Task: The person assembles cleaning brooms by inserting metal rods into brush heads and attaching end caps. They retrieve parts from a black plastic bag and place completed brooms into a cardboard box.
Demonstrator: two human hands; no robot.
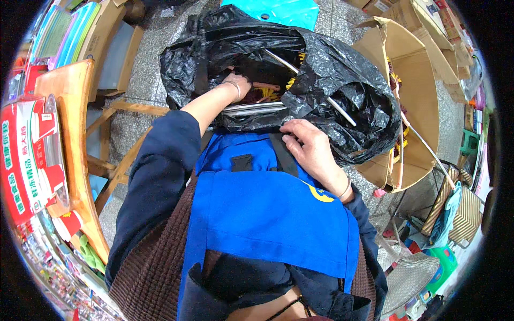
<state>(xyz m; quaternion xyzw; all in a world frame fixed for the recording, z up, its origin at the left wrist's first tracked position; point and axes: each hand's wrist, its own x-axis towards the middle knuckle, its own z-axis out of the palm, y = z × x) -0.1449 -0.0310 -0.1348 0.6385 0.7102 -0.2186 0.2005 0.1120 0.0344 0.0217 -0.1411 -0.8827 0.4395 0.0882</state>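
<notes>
A: Where is the bag (342, 80) seen?

B: At 12 o'clock from the apron (267, 214), on the floor, right against the person's front. Black plastic, crumpled, mouth open toward the person. Rods (251, 108) and red/yellow sticks are seen inside, plus thin pale rods poking out twd 4 o'clock.

A: L hand?

B: The left hand (238, 85) is reached into the bag mouth, at approx 11 o'clock from the apron buckle. Fingers are buried among the contents; whether they are curled on sth can't be told. A bangle is worn at the wrist, sleeve pushed up the forearm.

A: R hand?

B: The right hand (310, 144) is laid on the bag's near rim, at 1 o'clock from the buckle. Fingers are bent, and the black plastic edge is pinched by the fingertips. A thin band is seen at the wrist.

A: What's around?

B: A box (415, 96), cardboard, torn open, is stood at 3 o'clock of the bag, touching it; more sticks are held in it. A wooden chair (75, 128) is placed at 9 o'clock, w/ a red packet (24, 160) on it. A turquoise sheet (278, 10) lies at 12 o'clock, beyond the bag. A green stool (441, 262) is seen at 4 o'clock, well apart.
</notes>
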